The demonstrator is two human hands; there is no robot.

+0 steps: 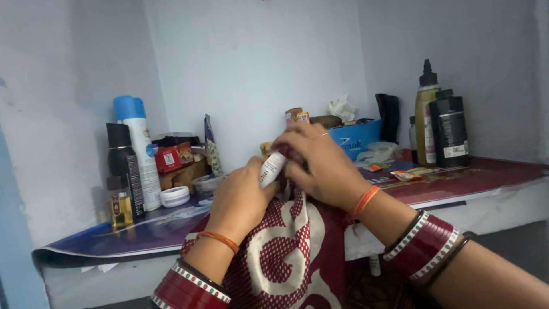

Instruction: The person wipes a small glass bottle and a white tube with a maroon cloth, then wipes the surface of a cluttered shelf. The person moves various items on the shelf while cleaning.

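Your left hand (240, 197) and right hand (320, 166): together, both clamped on a small white tube (272, 169), held above the red-and-white patterned cloth (286, 246), in front of the shelf (474, 177). Spray can (140, 151) far left.

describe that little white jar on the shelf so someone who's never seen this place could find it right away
Start at the left end of the shelf, where a tall white spray can with a blue cap stands by the wall. Just right of its base, in front of a cardboard box, sits the small white jar. It is the only low, round, flat-lidded container among the tall bottles there.
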